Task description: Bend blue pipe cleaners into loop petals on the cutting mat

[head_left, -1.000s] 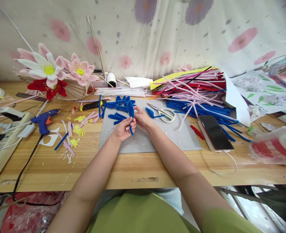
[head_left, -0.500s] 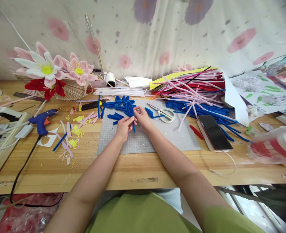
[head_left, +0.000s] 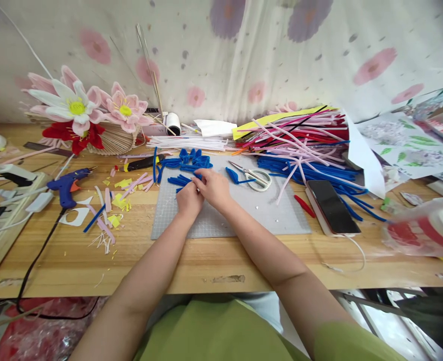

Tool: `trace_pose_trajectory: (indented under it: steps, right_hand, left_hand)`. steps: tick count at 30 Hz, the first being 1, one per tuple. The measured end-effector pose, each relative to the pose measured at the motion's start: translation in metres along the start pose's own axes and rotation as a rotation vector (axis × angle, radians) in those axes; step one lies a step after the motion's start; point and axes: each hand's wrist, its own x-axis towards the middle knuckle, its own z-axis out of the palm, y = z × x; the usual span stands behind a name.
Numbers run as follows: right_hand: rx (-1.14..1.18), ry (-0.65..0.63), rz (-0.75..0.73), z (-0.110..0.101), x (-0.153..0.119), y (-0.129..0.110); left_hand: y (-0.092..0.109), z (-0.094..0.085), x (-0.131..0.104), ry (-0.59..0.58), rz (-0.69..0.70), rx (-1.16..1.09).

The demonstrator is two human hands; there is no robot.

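Over the grey cutting mat [head_left: 221,223] my hands meet, fingertips pressed together. My left hand [head_left: 189,201] is closed on a blue pipe-cleaner petal, now almost wholly hidden by the fingers. From above, my right hand [head_left: 214,188] curls over the same petal, its fingers pinched against the left thumb. Short blue pipe-cleaner pieces [head_left: 176,180] lie just left of the hands. Beyond them is a cluster of looped blue petals [head_left: 191,158]. To the right rest one finished blue petal [head_left: 232,175] with a stem and scissors [head_left: 259,179] with pale handles.
A blue glue gun [head_left: 67,186] with its cord lies left, near yellow and pink scraps [head_left: 119,201]. Fuzzy flowers [head_left: 76,108] stand behind. Bundled pipe cleaners [head_left: 304,130], a phone [head_left: 332,205] and a plastic-wrapped cup [head_left: 424,228] occupy the right side.
My right hand has turned over and closed across the blue petal, which showed upright between the fingers before and is now mostly covered. My left hand has rolled inward.
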Motion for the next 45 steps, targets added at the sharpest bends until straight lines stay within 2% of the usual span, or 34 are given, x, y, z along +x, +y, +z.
trace_pose_trajectory:
  steps: [3,6,8,11,13,15,17,19,23,26,29,33,38,41,45]
  right_hand:
    - [0.048,-0.019,-0.114,0.003,0.0,0.007]
    - [0.219,-0.046,-0.242,0.007,-0.002,0.014]
    - [0.408,-0.05,-0.221,0.013,-0.003,0.018]
    - [0.784,-0.067,-0.015,0.021,-0.002,0.021]
    - [1.015,-0.08,0.172,0.024,0.0,0.022]
    - [1.157,-0.076,0.346,0.025,0.003,0.024]
    - [1.2,-0.051,0.469,0.025,0.006,0.027]
    - [1.157,-0.003,0.497,0.025,0.008,0.031]
    - [0.893,0.066,0.342,0.026,0.008,0.035]
    - [0.608,0.106,0.273,0.026,0.005,0.033]
    - [0.44,0.129,0.212,0.025,0.002,0.031]
    - [0.418,0.083,0.167,0.026,-0.001,0.032]
    - [0.314,0.091,0.003,0.024,-0.005,0.028]
    - [0.258,0.115,-0.092,0.021,-0.009,0.023]
    - [0.359,0.146,-0.027,0.02,-0.009,0.021]
  left_hand:
    - [-0.006,0.004,0.004,0.013,-0.021,-0.15]
    - [-0.015,0.009,0.009,0.042,-0.029,-0.494]
    - [-0.019,0.012,0.012,0.051,-0.06,-0.708]
    - [-0.018,0.012,0.016,0.011,-0.172,-0.95]
    - [-0.015,0.01,0.017,-0.072,-0.203,-1.074]
    - [-0.013,0.007,0.018,-0.185,-0.191,-1.153]
    - [-0.012,0.005,0.019,-0.302,-0.162,-1.192]
    - [-0.013,0.002,0.019,-0.383,-0.137,-1.223]
    - [-0.015,-0.002,0.016,-0.42,-0.121,-1.254]
    - [-0.013,-0.004,0.012,-0.38,-0.105,-1.167]
    - [-0.008,-0.002,0.01,-0.272,-0.107,-1.063]
    - [-0.005,0.004,0.011,-0.157,-0.219,-0.991]
    - [-0.007,-0.002,0.016,-0.144,-0.378,-1.224]
    - [-0.01,-0.008,0.018,-0.197,-0.375,-1.288]
    - [-0.012,-0.009,0.017,-0.2,-0.324,-1.264]
